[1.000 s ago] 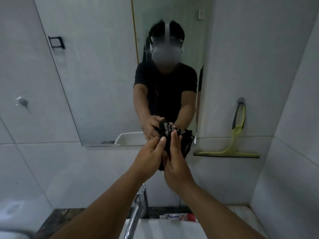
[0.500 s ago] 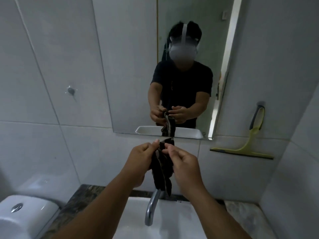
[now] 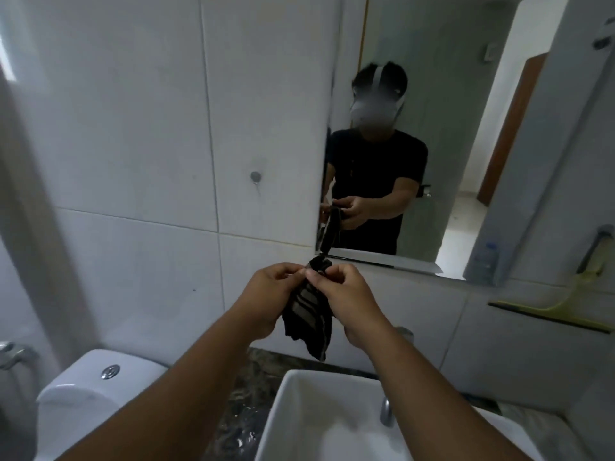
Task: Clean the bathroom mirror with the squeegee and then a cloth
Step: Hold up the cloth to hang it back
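A dark cloth (image 3: 309, 319) with pale stripes hangs from both hands above the sink. My left hand (image 3: 266, 296) pinches its top edge from the left. My right hand (image 3: 347, 297) pinches the same edge from the right. The bathroom mirror (image 3: 432, 104) is on the wall at the upper right and reflects a person in a black shirt holding the cloth. A yellow-green squeegee (image 3: 579, 294) hangs on the tiled wall at the far right, below and beside the mirror, well apart from both hands.
A white basin (image 3: 299, 410) with a chrome tap (image 3: 387, 414) sits below the hands on a dark stone counter (image 3: 246, 394). A white toilet cistern (image 3: 90, 380) stands at the lower left. A small metal stud (image 3: 255, 176) is on the tiled wall.
The view has swung left, so the mirror and squeegee now sit further right. The hands stay together on the cloth, which hangs lower and more unfolded.
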